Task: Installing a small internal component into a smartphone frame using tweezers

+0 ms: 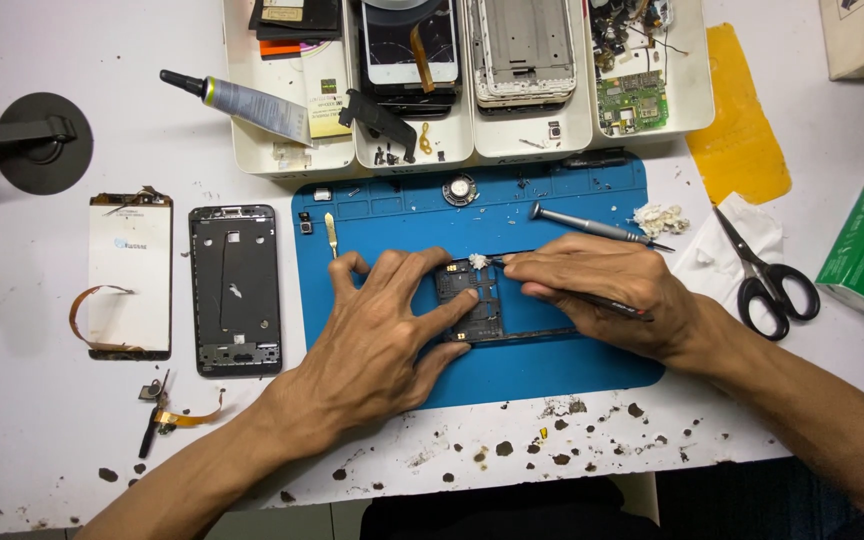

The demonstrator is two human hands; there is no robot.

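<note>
Both hands flat on phone frame (472, 305), right hand (602, 290) w/ tweezers (592, 298).

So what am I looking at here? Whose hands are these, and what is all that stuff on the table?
These are a person's two bare hands, with no machine anywhere. The single picture comes from a camera on their head, looking down at a white table. On it lies a blue mat. The left hand presses flat on a dark phone part to keep it steady. The right hand holds a thin tool and pokes a bit of white fluff at the part's top edge. Nearby lie a screwdriver, scissors, a glue tube, a phone screen and a phone frame. At the back, white trays hold more phone pieces.
</note>
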